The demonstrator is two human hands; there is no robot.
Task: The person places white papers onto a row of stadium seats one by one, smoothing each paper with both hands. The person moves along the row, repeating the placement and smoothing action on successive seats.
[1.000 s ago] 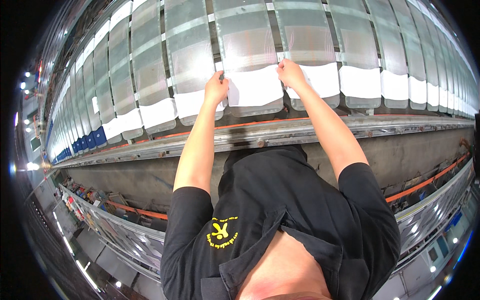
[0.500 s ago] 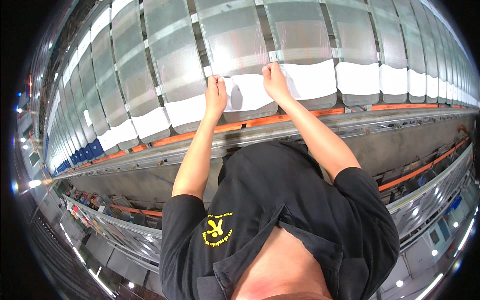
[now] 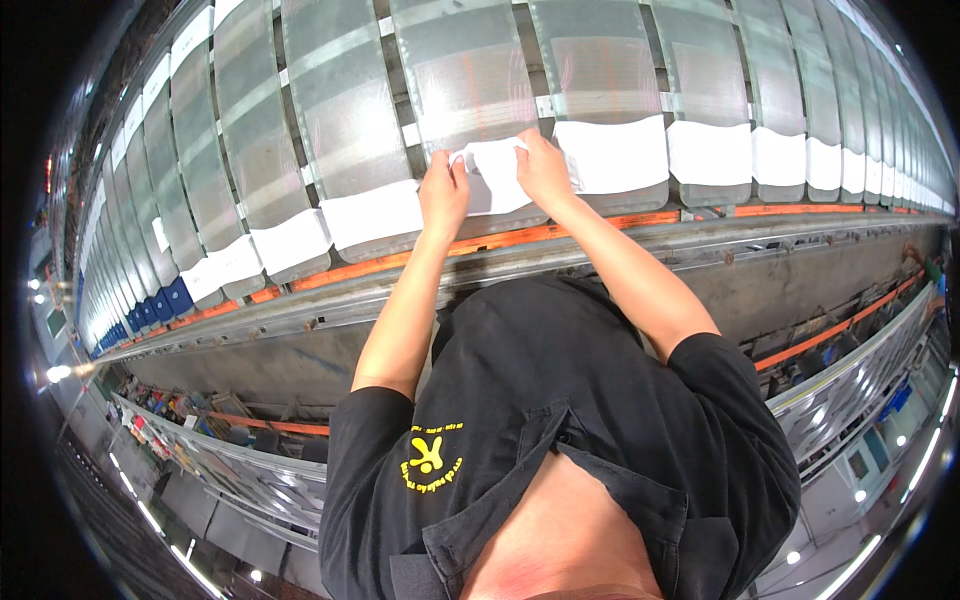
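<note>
A white fabric piece (image 3: 495,187) lies across the near end of a glossy grey-green panel (image 3: 465,85). My left hand (image 3: 443,195) pinches its upper left corner, thumb against fingers. At the upper right corner, my right hand (image 3: 545,172) is closed on the same piece. Between the two hands the upper edge looks slightly raised and rumpled, with a shadow below it. Next to my right hand, another white piece (image 3: 612,157) lies flat on its panel; one more white piece (image 3: 372,215) lies beside my left hand.
Similar panels run in a long curved row to both sides, most with white pieces. Dark blue pieces (image 3: 178,296) lie on panels at far left. An orange strip (image 3: 365,268) and a metal rail (image 3: 600,240) pass along the near ends. Behind me stands another metal rack (image 3: 840,370).
My hands have come closer together, the left shifting rightward and the right slightly left. The upper edge of the white fabric piece between them has become more rumpled.
</note>
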